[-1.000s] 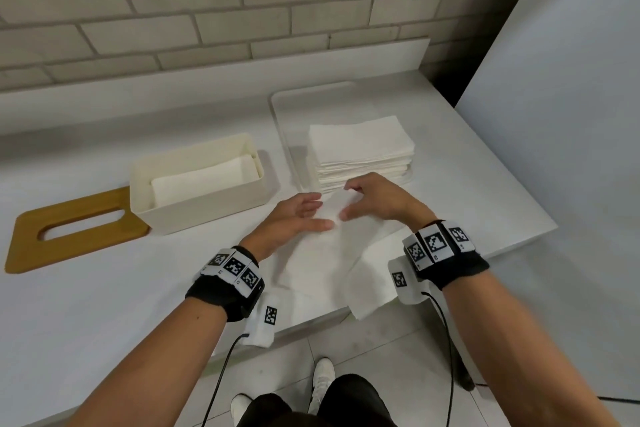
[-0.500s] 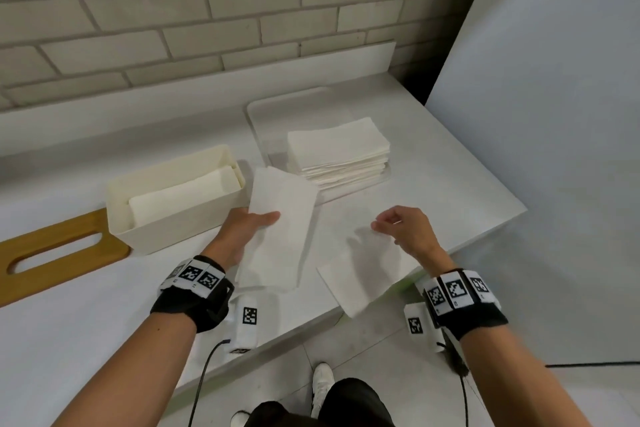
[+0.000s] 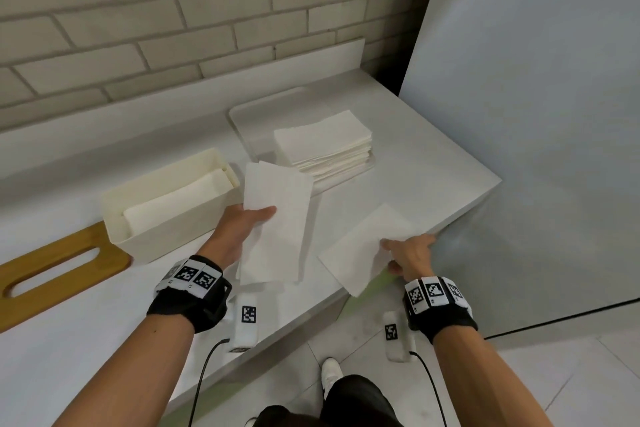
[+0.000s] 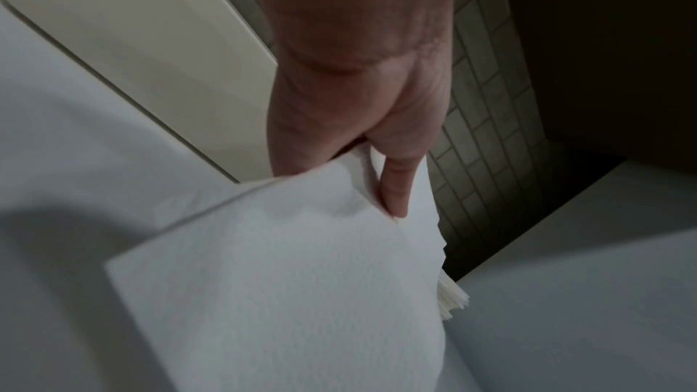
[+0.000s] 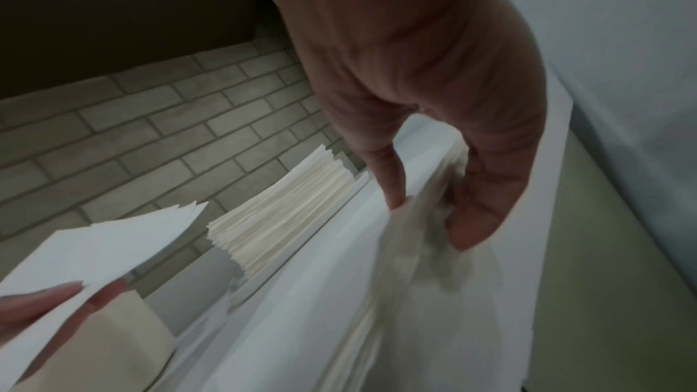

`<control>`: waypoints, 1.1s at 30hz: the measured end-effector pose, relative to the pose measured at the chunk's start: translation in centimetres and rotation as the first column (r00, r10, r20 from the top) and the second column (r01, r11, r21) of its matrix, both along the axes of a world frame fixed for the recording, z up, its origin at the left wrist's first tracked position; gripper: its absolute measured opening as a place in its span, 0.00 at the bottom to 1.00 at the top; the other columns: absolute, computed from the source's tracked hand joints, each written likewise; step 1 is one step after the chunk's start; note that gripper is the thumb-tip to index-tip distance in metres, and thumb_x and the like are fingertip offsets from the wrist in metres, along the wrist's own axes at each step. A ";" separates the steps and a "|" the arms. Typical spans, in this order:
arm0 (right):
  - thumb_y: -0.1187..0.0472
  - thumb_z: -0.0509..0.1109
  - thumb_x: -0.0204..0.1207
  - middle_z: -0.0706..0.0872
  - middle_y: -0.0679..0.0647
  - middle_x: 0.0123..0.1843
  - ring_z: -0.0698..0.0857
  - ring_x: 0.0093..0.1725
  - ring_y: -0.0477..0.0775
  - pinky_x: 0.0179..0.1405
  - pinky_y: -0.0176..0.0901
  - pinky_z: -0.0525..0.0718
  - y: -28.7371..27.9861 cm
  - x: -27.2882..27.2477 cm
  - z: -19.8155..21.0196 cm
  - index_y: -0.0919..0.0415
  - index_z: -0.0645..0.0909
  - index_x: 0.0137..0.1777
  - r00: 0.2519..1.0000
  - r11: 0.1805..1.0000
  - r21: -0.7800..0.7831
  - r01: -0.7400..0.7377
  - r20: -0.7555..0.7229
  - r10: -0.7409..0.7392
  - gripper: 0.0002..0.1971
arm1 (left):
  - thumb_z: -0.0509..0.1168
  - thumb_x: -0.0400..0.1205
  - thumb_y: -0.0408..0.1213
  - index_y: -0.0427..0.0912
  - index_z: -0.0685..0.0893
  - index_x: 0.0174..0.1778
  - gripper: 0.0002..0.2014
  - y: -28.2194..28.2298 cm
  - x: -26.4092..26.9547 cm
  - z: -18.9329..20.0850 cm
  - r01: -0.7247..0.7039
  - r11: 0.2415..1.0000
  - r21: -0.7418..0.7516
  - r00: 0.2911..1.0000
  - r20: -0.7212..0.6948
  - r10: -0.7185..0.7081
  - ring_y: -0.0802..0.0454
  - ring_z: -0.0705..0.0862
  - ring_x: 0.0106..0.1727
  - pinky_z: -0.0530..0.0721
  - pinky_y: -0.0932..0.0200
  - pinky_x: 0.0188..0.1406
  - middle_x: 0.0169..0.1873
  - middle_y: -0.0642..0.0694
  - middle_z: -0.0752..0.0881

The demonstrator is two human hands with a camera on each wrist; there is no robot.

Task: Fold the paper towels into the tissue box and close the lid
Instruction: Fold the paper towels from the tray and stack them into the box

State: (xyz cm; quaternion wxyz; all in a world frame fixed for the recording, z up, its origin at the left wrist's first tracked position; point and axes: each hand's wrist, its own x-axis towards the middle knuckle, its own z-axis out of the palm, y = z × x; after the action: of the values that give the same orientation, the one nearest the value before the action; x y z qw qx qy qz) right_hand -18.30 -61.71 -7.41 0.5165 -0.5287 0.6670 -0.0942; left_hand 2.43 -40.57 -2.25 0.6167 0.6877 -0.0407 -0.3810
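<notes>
Fingers and thumb of the left hand pinch a folded towel, lifted just right of the open box (another towel already lies inside). Right hand pinches a second towel at the counter edge, thumb on top. Behind them, the stack sits on a tray. Left of the box lies the wooden lid.

A: Where's the box?
B: Left on the table, cream, open, one folded towel inside. Its wooden lid lies flat just left.
A: The other towels?
B: Stack far right; one folded sheet lifted beside the box, another at the near edge.
</notes>
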 end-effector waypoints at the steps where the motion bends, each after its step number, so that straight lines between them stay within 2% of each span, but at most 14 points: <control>1: 0.66 0.79 0.70 0.78 0.63 0.50 0.84 0.35 0.62 0.28 0.48 0.85 0.2 0.1 0.0 0.65 0.55 0.74 1.000 0.999 -0.020 0.025 0.003 -0.025 0.41 | 0.73 0.77 0.30 0.34 0.86 0.59 0.14 0.2 0.0 0.0 -0.002 1.000 -0.002 1.000 -0.003 0.002 0.40 0.89 0.55 0.85 0.46 0.58 0.53 0.40 0.91; 4: 0.71 0.79 0.69 0.77 0.64 0.52 0.80 0.31 0.57 0.45 0.60 0.90 0.7 0.1 0.3 0.69 0.61 0.72 0.997 0.992 -0.095 0.081 -0.010 -0.082 0.37 | 0.73 0.77 0.30 0.34 0.86 0.58 0.14 0.8 0.0 -0.1 -0.013 1.000 -0.006 1.000 -0.009 0.012 0.41 0.89 0.53 0.86 0.49 0.53 0.52 0.40 0.91; 6: 0.72 0.80 0.67 0.78 0.64 0.52 0.84 0.39 0.62 0.53 0.63 0.88 0.9 0.3 0.2 0.71 0.64 0.71 0.995 0.989 -0.123 0.080 -0.043 -0.086 0.36 | 0.73 0.77 0.30 0.34 0.86 0.57 0.13 1.0 0.1 -0.2 -0.025 1.000 -0.018 1.000 -0.013 0.025 0.42 0.89 0.52 0.86 0.53 0.46 0.51 0.41 0.91; 8: 0.69 0.80 0.67 0.85 0.65 0.54 0.87 0.49 0.66 0.54 0.63 0.88 0.8 0.4 0.2 0.73 0.75 0.64 0.995 0.988 -0.155 0.030 -0.087 -0.044 0.27 | 0.73 0.77 0.30 0.34 0.86 0.58 0.14 1.2 0.2 -0.5 -0.041 0.999 -0.021 0.999 -0.026 0.040 0.43 0.89 0.51 0.85 0.54 0.44 0.51 0.41 0.91; 10: 0.67 0.77 0.69 0.88 0.67 0.49 0.88 0.48 0.65 0.52 0.59 0.89 0.9 0.6 0.6 0.71 0.82 0.46 0.994 0.979 -0.197 -0.054 -0.104 0.033 0.10 | 0.72 0.78 0.30 0.32 0.85 0.61 0.15 1.3 0.4 -0.7 -0.040 0.999 -0.013 0.998 -0.046 0.040 0.41 0.89 0.53 0.86 0.50 0.50 0.53 0.39 0.90; 13: 0.68 0.71 0.75 0.83 0.61 0.36 0.82 0.38 0.59 0.33 0.46 0.82 1.6 1.9 2.3 0.65 0.75 0.33 0.991 0.957 -0.259 -0.130 0.008 0.137 0.10 | 0.68 0.81 0.31 0.32 0.82 0.65 0.16 1.5 0.3 -0.7 -0.030 1.000 0.005 0.998 -0.060 0.030 0.37 0.87 0.57 0.83 0.42 0.62 0.57 0.37 0.89; 16: 0.68 0.70 0.76 0.88 0.61 0.46 0.86 0.44 0.62 0.39 0.50 0.86 3.0 4.3 5.1 0.64 0.82 0.47 0.925 0.933 -0.262 -0.247 0.224 0.308 0.02 | 0.65 0.84 0.33 0.34 0.80 0.68 0.17 2.1 0.5 -0.5 -0.035 0.999 0.016 0.999 -0.039 0.035 0.37 0.86 0.59 0.82 0.41 0.65 0.59 0.37 0.88; 18: 0.67 0.70 0.75 0.89 0.59 0.50 0.88 0.47 0.61 0.42 0.51 0.86 3.9 6.2 6.9 0.64 0.84 0.55 0.844 0.916 -0.225 -0.333 0.361 0.396 0.09 | 0.63 0.85 0.34 0.35 0.79 0.69 0.16 2.8 0.6 0.0 -0.045 0.999 0.025 0.999 -0.028 0.046 0.38 0.86 0.60 0.82 0.43 0.65 0.60 0.37 0.87; 24: 0.64 0.74 0.75 0.92 0.57 0.54 0.90 0.53 0.60 0.55 0.54 0.86 8.2 11.6 9.4 0.61 0.86 0.56 0.576 0.753 -0.146 -0.642 0.557 0.599 0.10 | 0.64 0.85 0.40 0.35 0.82 0.68 0.18 4.9 0.8 0.9 -0.065 0.998 -0.007 0.998 -0.021 0.065 0.38 0.87 0.59 0.82 0.41 0.65 0.57 0.39 0.90; 26: 0.64 0.74 0.76 0.92 0.58 0.56 0.90 0.54 0.60 0.53 0.52 0.88 10.1 13.3 9.0 0.63 0.85 0.58 0.540 0.702 -0.138 -0.699 0.542 0.644 0.11 | 0.62 0.85 0.48 0.38 0.83 0.67 0.21 5.4 0.5 1.5 -0.092 0.990 -0.107 0.995 -0.058 0.086 0.39 0.87 0.61 0.81 0.41 0.66 0.58 0.40 0.90; 28: 0.64 0.73 0.76 0.91 0.59 0.55 0.90 0.53 0.60 0.48 0.48 0.88 11.9 14.7 8.7 0.65 0.85 0.57 0.528 0.673 -0.189 -0.715 0.484 0.698 0.10 | 0.52 0.85 0.61 0.43 0.82 0.70 0.30 6.1 0.6 1.9 -0.111 0.957 -0.267 0.984 -0.164 0.068 0.40 0.85 0.65 0.79 0.42 0.68 0.63 0.40 0.88; 30: 0.64 0.73 0.76 0.89 0.58 0.47 0.88 0.47 0.60 0.45 0.49 0.87 13.3 15.9 8.1 0.64 0.84 0.48 0.539 0.662 -0.243 -0.710 0.418 0.731 0.04 | 0.44 0.80 0.71 0.44 0.79 0.73 0.41 7.0 0.9 2.0 -0.148 0.918 -0.369 0.957 -0.287 0.039 0.39 0.82 0.70 0.75 0.40 0.72 0.67 0.38 0.84; 31: 0.64 0.73 0.76 0.86 0.55 0.42 0.85 0.41 0.57 0.41 0.47 0.84 13.9 16.3 7.9 0.62 0.81 0.41 0.544 0.654 -0.271 -0.707 0.383 0.747 0.04 | 0.45 0.80 0.71 0.43 0.78 0.74 0.41 7.4 1.0 2.0 -0.181 0.906 -0.383 0.947 -0.316 0.055 0.38 0.81 0.71 0.74 0.39 0.73 0.68 0.37 0.83; 33: 0.60 0.74 0.75 0.78 0.51 0.40 0.78 0.37 0.51 0.37 0.41 0.77 15.0 16.9 7.4 0.56 0.73 0.35 0.545 0.613 -0.363 -0.701 0.282 0.790 0.12 | 0.57 0.85 0.57 0.39 0.78 0.73 0.29 8.1 0.7 2.1 -0.219 0.913 -0.343 0.957 -0.257 0.132 0.38 0.83 0.68 0.76 0.39 0.70 0.66 0.36 0.85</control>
State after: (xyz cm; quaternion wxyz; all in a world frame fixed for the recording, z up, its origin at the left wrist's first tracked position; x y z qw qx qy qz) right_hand -1.39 -46.72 0.04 0.5777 -0.7800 0.2367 -0.0434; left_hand 3.15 -32.50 -0.18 0.7670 0.5122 0.0220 -0.3858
